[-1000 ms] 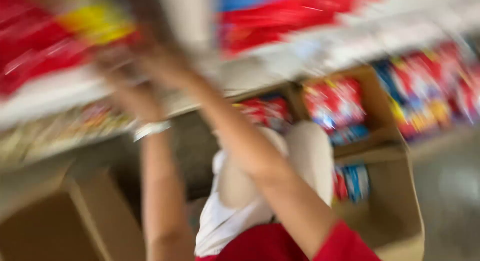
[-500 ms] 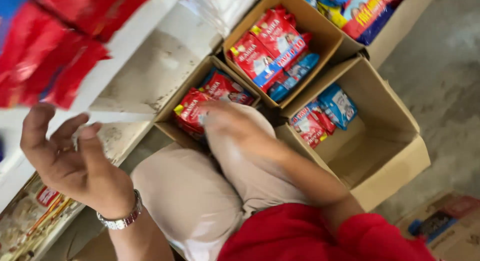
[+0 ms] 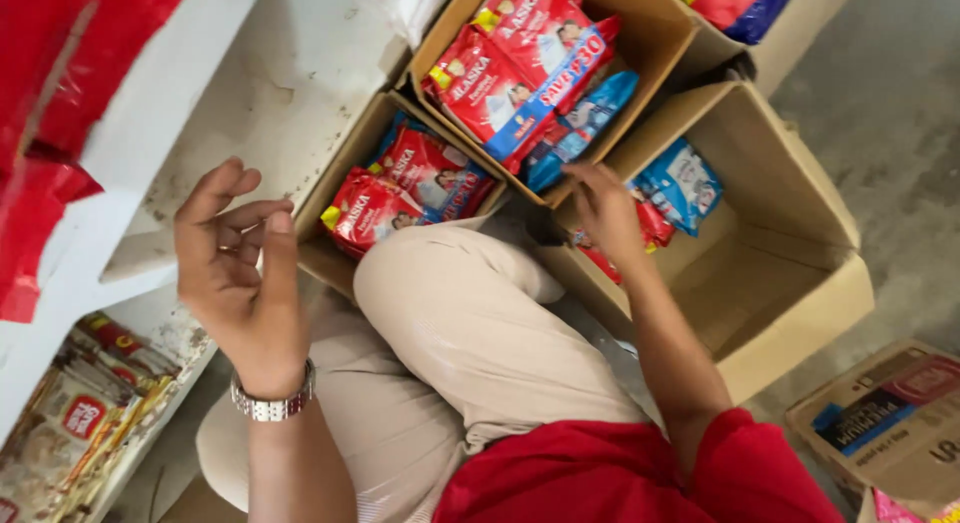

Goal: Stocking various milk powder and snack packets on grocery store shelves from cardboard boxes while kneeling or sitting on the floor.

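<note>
Right hand [image 3: 605, 211] reaching into cardboard box [image 3: 800, 283], fingers closing on glossy red packet [image 3: 650, 228] by blue ones at its near-left corner; left hand [image 3: 240, 273] raised, half-open, empty

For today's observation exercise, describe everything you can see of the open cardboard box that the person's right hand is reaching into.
The cardboard box is plain brown, flaps open, standing on the grey floor beside two fuller boxes. It looks mostly empty, its bare bottom showing; a few red and blue packets lie at its far end. The right hand reaches in among them.

right hand [image 3: 605, 211] fingertips hidden among box packets [image 3: 655, 223], corner carton [image 3: 885, 423] cut off by frame edge
</note>
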